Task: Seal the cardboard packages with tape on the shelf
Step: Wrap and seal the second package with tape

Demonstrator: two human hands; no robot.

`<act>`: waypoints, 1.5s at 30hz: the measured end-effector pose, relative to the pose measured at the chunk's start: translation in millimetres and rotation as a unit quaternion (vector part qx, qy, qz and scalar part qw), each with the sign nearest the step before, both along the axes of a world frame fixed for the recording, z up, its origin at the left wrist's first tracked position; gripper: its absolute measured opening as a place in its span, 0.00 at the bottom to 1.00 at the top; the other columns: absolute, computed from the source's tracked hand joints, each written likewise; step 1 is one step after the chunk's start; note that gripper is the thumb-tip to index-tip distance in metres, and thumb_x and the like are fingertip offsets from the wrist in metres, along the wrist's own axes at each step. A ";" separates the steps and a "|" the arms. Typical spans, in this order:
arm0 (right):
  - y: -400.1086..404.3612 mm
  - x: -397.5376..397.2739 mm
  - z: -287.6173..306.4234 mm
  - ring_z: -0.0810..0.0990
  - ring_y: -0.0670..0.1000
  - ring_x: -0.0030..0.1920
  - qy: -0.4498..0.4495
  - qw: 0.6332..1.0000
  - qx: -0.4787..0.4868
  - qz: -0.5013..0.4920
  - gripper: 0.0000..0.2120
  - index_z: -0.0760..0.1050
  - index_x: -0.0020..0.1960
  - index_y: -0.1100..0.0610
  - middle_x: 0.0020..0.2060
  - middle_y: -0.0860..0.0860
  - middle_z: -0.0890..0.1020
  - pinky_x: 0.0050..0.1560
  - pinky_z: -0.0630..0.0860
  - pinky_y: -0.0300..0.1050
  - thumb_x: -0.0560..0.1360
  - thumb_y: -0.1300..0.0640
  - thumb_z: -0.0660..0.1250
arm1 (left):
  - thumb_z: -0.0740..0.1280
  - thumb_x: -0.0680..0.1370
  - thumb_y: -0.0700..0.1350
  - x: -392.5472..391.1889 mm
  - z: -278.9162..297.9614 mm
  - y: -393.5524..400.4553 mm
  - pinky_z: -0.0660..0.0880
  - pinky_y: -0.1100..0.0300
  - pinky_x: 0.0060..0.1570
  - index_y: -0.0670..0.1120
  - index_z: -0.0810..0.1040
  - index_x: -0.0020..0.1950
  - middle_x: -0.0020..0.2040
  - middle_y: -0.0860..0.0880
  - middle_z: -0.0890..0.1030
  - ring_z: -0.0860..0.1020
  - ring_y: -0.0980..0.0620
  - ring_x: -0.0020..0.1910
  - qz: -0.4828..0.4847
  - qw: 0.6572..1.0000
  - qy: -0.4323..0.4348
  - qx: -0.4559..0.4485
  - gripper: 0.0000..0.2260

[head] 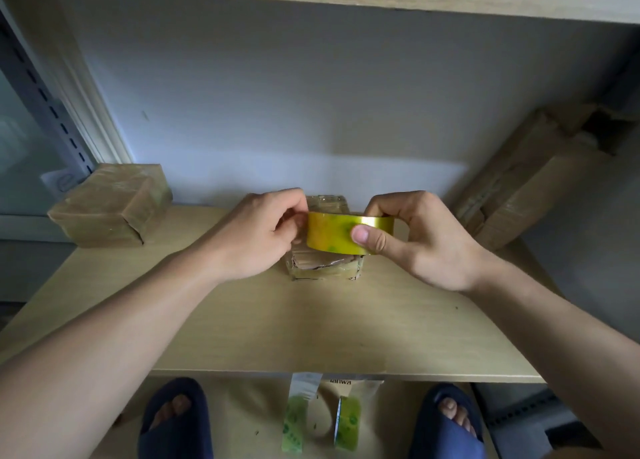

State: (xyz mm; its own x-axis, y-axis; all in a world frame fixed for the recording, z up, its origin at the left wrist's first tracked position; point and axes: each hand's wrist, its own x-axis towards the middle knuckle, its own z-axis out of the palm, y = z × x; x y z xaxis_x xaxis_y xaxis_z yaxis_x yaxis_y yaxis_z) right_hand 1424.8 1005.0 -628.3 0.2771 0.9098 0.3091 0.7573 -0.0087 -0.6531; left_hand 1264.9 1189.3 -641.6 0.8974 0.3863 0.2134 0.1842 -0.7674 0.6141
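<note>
Head view of a wooden shelf with both forearms reaching in from below. The right hand grips a yellow tape roll, thumb pressed on its near face and fingers curled over its far rim, holding it on edge just above a small cardboard package. The left hand has its fingers curled at the roll's left edge, apparently pinching the tape there (the fingertips themselves are hidden behind the hand). The small package rests on the shelf at mid-depth, between the two hands and largely covered by the roll; its near face shows torn cardboard under glossy tape. A second, larger package, wrapped in tape, sits at the shelf's back left corner, well apart from the hands. A long cardboard box leans at the right. Below the shelf edge lie two green-printed tape rolls between feet in dark blue slippers.
</note>
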 end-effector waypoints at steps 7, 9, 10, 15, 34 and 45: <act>-4.4 -1.6 15.2 0.72 0.50 0.31 -0.127 0.991 0.016 0.051 0.15 0.76 0.36 0.51 0.30 0.46 0.73 0.32 0.69 0.46 0.76 0.45 0.73 | 0.64 0.83 0.43 -10.3 11.5 4.2 0.69 0.64 0.33 0.51 0.73 0.41 0.35 0.50 0.82 0.78 0.58 0.33 -0.045 0.998 0.051 -0.003 0.11; -6.3 6.8 12.6 0.71 0.44 0.32 -0.206 0.977 0.035 0.036 0.11 0.77 0.39 0.49 0.38 0.43 0.74 0.34 0.66 0.37 0.76 0.47 0.74 | 0.64 0.83 0.41 -16.0 15.7 7.6 0.73 0.58 0.36 0.51 0.73 0.41 0.37 0.54 0.82 0.81 0.55 0.38 -0.059 0.996 0.064 -0.015 0.11; -7.9 13.5 11.1 0.71 0.42 0.31 -0.237 0.971 0.038 0.002 0.10 0.78 0.41 0.49 0.38 0.43 0.74 0.36 0.64 0.34 0.76 0.45 0.73 | 0.63 0.83 0.41 -19.0 18.4 7.7 0.73 0.59 0.37 0.50 0.74 0.41 0.38 0.55 0.82 0.82 0.54 0.39 -0.075 0.994 0.068 -0.035 0.11; -12.4 25.8 -9.3 0.68 0.43 0.26 -0.231 0.967 -0.010 -0.104 0.20 0.72 0.33 0.46 0.23 0.42 0.69 0.32 0.63 0.40 0.73 0.33 0.64 | 0.65 0.78 0.51 -21.5 11.8 -6.3 0.79 0.45 0.46 0.51 0.77 0.39 0.39 0.50 0.84 0.82 0.48 0.42 -0.092 0.991 0.073 -0.066 0.10; -3.4 13.3 2.5 0.70 0.51 0.30 -0.221 0.967 -0.089 -0.091 0.34 0.77 0.42 0.55 0.24 0.47 0.72 0.29 0.60 0.41 0.61 0.23 0.64 | 0.75 0.76 0.40 -17.0 -0.3 3.0 0.76 0.58 0.38 0.40 0.77 0.46 0.37 0.46 0.85 0.83 0.50 0.35 0.038 0.968 0.038 -0.244 0.08; -6.8 16.4 -5.2 0.69 0.45 0.28 -0.209 0.970 -0.085 -0.088 0.24 0.68 0.35 0.44 0.27 0.45 0.75 0.30 0.62 0.43 0.62 0.23 0.63 | 0.74 0.77 0.42 -17.2 -4.0 5.4 0.76 0.64 0.35 0.42 0.81 0.45 0.38 0.47 0.86 0.82 0.57 0.35 0.046 0.976 0.050 -0.208 0.05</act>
